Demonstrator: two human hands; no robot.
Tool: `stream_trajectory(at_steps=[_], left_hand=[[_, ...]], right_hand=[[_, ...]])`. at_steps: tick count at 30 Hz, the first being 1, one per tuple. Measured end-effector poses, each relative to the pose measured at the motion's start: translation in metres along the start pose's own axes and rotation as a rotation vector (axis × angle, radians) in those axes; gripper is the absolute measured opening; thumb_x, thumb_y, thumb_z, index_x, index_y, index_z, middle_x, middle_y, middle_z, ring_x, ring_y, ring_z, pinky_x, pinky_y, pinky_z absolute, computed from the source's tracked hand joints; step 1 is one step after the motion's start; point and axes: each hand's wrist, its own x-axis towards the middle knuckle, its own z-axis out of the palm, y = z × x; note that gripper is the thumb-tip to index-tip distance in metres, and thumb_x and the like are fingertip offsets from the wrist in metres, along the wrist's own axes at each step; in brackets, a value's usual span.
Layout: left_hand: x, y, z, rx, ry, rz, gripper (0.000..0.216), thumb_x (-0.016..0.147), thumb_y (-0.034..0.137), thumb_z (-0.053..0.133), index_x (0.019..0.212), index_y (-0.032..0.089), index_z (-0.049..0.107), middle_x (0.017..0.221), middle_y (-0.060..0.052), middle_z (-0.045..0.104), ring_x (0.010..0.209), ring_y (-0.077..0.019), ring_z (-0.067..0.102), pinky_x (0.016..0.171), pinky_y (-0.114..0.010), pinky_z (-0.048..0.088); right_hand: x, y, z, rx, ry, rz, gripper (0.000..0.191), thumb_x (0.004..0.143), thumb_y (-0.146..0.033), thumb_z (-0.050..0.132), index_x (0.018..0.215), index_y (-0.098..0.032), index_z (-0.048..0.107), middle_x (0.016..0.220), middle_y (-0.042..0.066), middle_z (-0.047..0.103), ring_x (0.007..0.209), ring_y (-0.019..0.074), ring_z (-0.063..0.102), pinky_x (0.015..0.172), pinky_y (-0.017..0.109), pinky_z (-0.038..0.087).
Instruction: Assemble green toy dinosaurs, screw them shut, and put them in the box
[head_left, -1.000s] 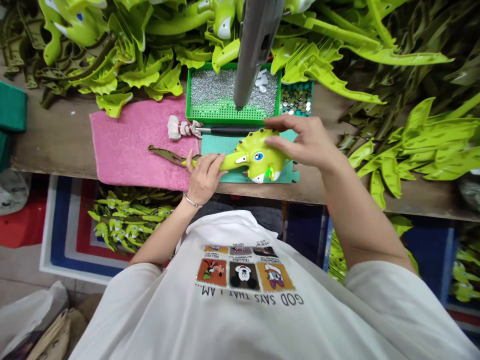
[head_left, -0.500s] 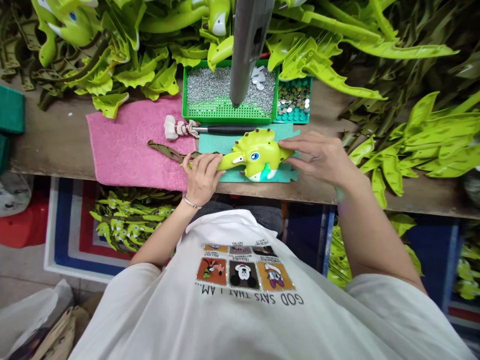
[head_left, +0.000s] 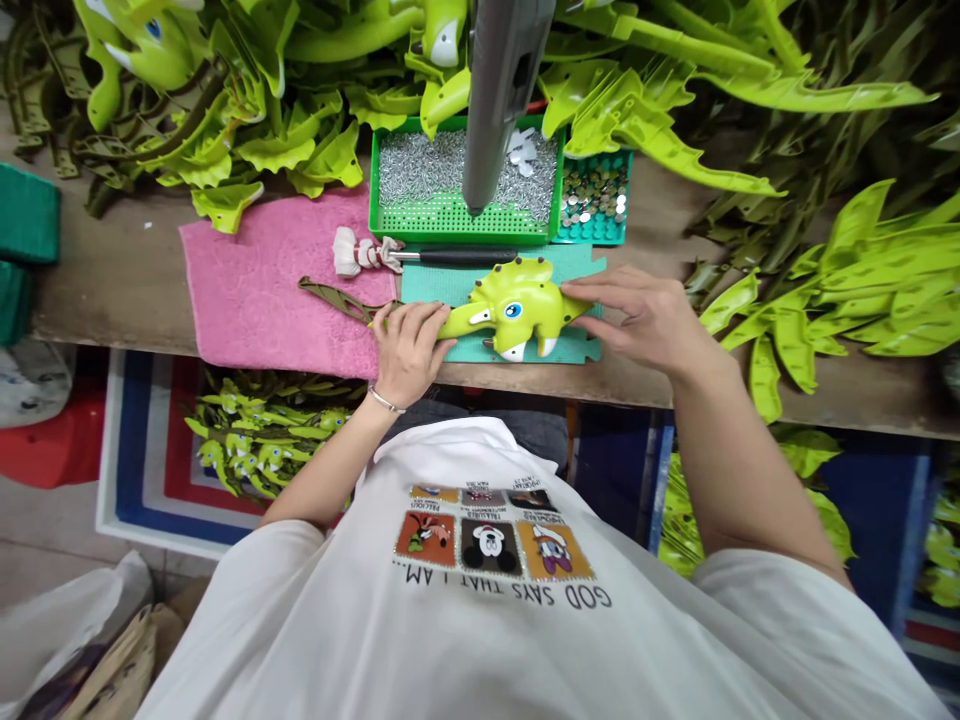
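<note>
Green dinosaur toy (head_left: 517,305) lies between both hands (head_left: 409,350), touching each.

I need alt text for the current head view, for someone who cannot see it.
A person's left hand holds the narrow part of a lime-green toy dinosaur over a teal mat; the right hand is at its other end. Beyond stands a green tray of small metal pieces.

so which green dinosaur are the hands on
The dinosaur over the teal mat, left hand over one end, right hand at the other; the others lie untouched.
</note>
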Motion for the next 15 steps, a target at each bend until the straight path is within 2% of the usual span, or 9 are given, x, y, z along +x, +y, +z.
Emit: stream_trajectory(at_steps=[5, 9, 12, 15], left_hand=[[0.008, 0.005, -0.001, -0.069, -0.081, 0.012, 0.051, 0.097, 0.056, 0.052, 0.132, 0.02, 0.061, 0.133, -0.016, 0.066, 0.128, -0.0308, 0.055, 0.118, -0.054, 0.026], [0.015, 0.009, 0.004, -0.094, -0.125, 0.025, 0.041, 0.101, 0.049, 0.049, 0.126, 0.02, 0.063, 0.128, -0.013, 0.069, 0.129, -0.0299, 0.057, 0.12, -0.059, 0.022], [0.017, 0.009, 0.008, -0.088, -0.136, 0.023, 0.035, 0.1, 0.045, 0.052, 0.121, 0.021, 0.066, 0.122, -0.012, 0.072, 0.126, -0.0289, 0.06, 0.121, -0.06, 0.023], [0.016, 0.009, 0.01, -0.07, -0.12, 0.032, 0.031, 0.1, 0.042, 0.054, 0.118, 0.021, 0.067, 0.12, -0.011, 0.072, 0.123, -0.0283, 0.061, 0.12, -0.059, 0.027]], right_hand=[[0.0, 0.0, 0.0, 0.003, 0.025, -0.035, 0.029, 0.089, -0.037, 0.059, 0.114, -0.035, 0.074, 0.118, 0.002, 0.076, 0.11, 0.0283, 0.07, 0.101, 0.049, 0.056], [-0.003, 0.002, 0.002, 0.058, 0.031, 0.024, 0.032, 0.083, -0.037, 0.067, 0.114, -0.034, 0.074, 0.118, 0.002, 0.076, 0.11, 0.0302, 0.071, 0.102, 0.05, 0.056], [-0.006, 0.005, 0.008, 0.252, 0.015, 0.222, 0.053, 0.074, -0.043, 0.078, 0.123, -0.026, 0.07, 0.12, 0.007, 0.074, 0.101, 0.0297, 0.073, 0.092, 0.049, 0.06], [-0.005, 0.008, 0.018, 0.521, 0.046, 0.468, 0.049, 0.072, -0.049, 0.078, 0.114, -0.023, 0.072, 0.102, 0.006, 0.077, 0.083, 0.0236, 0.073, 0.074, 0.042, 0.063]])
